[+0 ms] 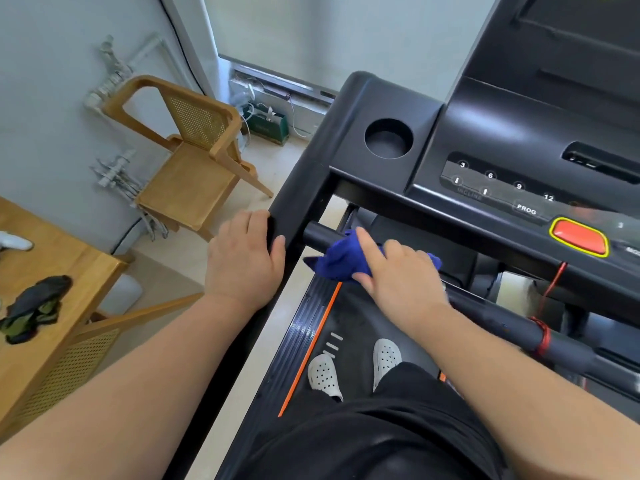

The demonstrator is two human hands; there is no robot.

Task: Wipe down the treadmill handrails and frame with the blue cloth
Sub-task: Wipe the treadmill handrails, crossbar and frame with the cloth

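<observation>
Right hand [401,282], fingers [370,247] curled over blue cloth [341,259] on crossbar [315,235], left hand [242,261] gripping handrail [301,188]

The person stands on the belt [349,317], both shoes [323,375] near its left edge. Up ahead, the console [519,161] spans the machine, with a cup holder [388,138] at its left end and the stop button [578,237] further right, near the front lip. Just below the console runs a crossbar [317,235]. The right hand [401,275] holds the cloth [343,254] around it, close to its left end. The left hand [242,261] grips the left handrail [301,188], just beside where the crossbar joins. Off to the left is a table [45,244] with a crumpled garment [34,308] on it. Farther back a chair [194,157] stands by the wall, and a bag [270,124] sits behind it.
</observation>
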